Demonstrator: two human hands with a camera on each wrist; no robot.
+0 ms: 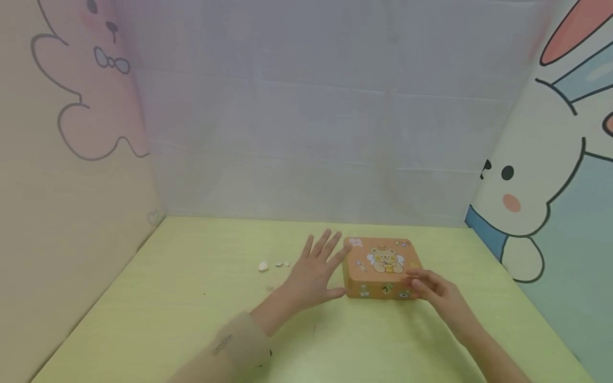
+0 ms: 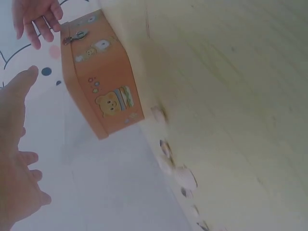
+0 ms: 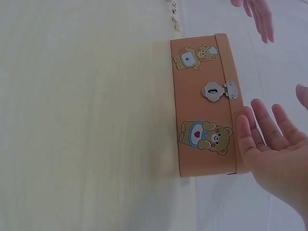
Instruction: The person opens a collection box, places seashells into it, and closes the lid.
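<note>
An orange box point(image 1: 380, 266) with a cartoon bear on its lid stands right of the table's middle, lid down. In the right wrist view a metal clasp point(image 3: 214, 91) shows on its bear-printed front. My left hand point(image 1: 308, 279) hovers just left of the box, fingers spread, palm down, holding nothing. At the box's front right corner is my right hand point(image 1: 438, 295), its fingers loosely bent by the lid edge; whether they touch it I cannot tell. Several small pale pieces, like shells point(image 2: 185, 178), lie on the table left of the box.
The pale yellow table point(image 1: 191, 319) meets a whitish back wall point(image 1: 306, 117). Side panels carry cartoon drawings, with a rabbit point(image 1: 531, 181) on the right one. A larger white piece point(image 1: 263, 266) lies among the small ones beyond the left forearm.
</note>
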